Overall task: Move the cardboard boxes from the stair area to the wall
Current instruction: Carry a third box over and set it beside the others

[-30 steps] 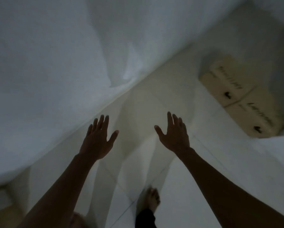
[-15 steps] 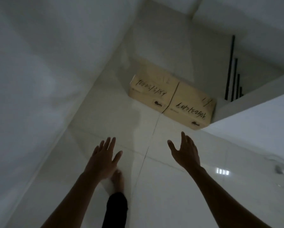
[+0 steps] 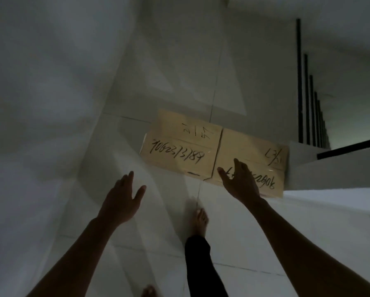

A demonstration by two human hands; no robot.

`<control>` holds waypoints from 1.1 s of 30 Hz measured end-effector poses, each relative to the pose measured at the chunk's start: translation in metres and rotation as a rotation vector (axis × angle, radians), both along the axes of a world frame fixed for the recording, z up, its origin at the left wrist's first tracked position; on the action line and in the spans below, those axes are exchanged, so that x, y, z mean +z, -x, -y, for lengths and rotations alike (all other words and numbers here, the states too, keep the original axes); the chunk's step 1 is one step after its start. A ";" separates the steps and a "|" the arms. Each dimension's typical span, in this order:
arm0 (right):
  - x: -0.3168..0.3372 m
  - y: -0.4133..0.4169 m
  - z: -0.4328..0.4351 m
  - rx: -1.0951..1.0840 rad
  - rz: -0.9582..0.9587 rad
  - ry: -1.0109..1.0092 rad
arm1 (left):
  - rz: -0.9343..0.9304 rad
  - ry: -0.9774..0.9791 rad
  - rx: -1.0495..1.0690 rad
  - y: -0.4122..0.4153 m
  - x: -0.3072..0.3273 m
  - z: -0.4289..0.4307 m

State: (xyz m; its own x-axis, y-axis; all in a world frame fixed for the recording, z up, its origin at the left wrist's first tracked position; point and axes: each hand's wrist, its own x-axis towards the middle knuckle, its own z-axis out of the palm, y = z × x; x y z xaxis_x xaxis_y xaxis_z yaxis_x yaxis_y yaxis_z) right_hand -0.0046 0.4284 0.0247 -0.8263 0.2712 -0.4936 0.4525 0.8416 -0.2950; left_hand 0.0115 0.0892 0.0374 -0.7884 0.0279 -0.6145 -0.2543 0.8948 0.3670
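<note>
Two brown cardboard boxes with black handwritten numbers lie side by side on the pale tiled floor. The left box [image 3: 179,144] is a little ahead of my left hand [image 3: 122,199], which is empty with fingers spread and hovers over the floor short of it. My right hand [image 3: 240,181] is empty too, fingers apart, and overlaps the near edge of the right box [image 3: 256,153]; whether it touches the box I cannot tell. The right box sits against the base of the stairs.
A white wall [image 3: 47,93] runs along the left. The white stair side [image 3: 329,176] with black railing bars [image 3: 306,99] stands on the right. My bare foot [image 3: 199,221] and dark trouser leg are on the tiled floor [image 3: 158,221] between my arms.
The view has swung from the left wall toward the boxes and come closer. Both empty hands have reached forward; my right hand now overlaps the right box.
</note>
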 end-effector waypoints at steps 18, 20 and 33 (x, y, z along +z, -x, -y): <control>-0.166 0.177 0.018 0.327 -0.105 -0.052 | 0.109 -0.027 0.603 0.209 -0.166 -0.027; -0.174 0.191 0.031 0.268 -0.014 0.099 | 0.147 -0.069 0.699 0.198 -0.174 -0.005; -0.126 0.198 0.081 0.027 0.167 0.433 | 0.223 -0.105 0.954 0.121 -0.099 0.004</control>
